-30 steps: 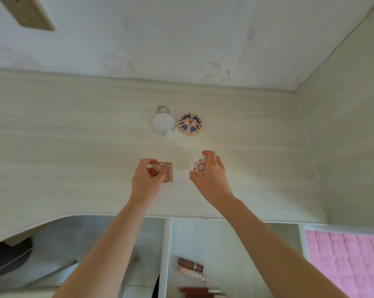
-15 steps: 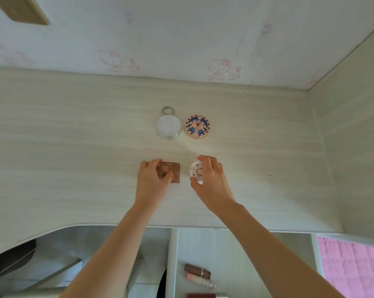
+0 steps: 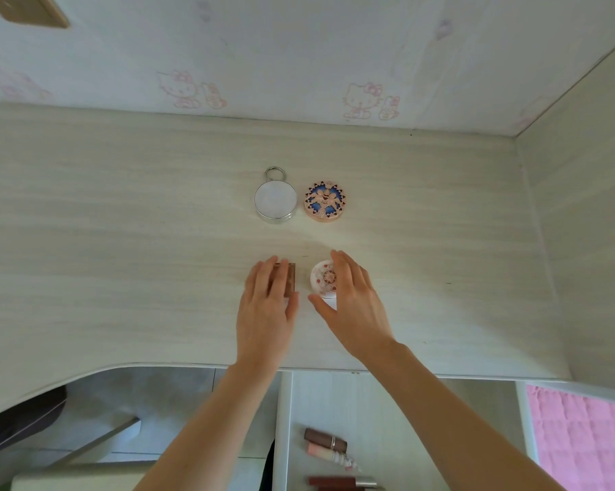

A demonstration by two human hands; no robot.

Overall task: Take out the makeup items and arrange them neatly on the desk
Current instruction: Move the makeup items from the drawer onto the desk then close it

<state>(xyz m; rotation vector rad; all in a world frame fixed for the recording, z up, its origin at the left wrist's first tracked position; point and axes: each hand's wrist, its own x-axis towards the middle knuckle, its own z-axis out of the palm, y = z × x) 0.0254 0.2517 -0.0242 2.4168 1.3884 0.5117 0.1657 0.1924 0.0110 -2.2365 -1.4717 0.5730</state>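
Desk [image 3: 122, 264]: pale cream with faint grey wood-grain streaks. Far wall [image 3: 299, 47]: white, printed with faded pink cartoon cats. Far-left compact [image 3: 275, 200]: silver rim, pearly white lid. Far-right compact [image 3: 324, 202]: rose-gold, with a blue petal pattern and small dark hearts round its edge. Near-left palette [image 3: 287, 278]: brown. Near-right compact [image 3: 323, 278]: white, dotted with small red motifs round a central red ring. Open drawer [image 3: 387, 419]: off-white, holding tubes [image 3: 325, 446] in brown and pale pink. Quilted cloth [image 3: 582, 437], near right: pink.
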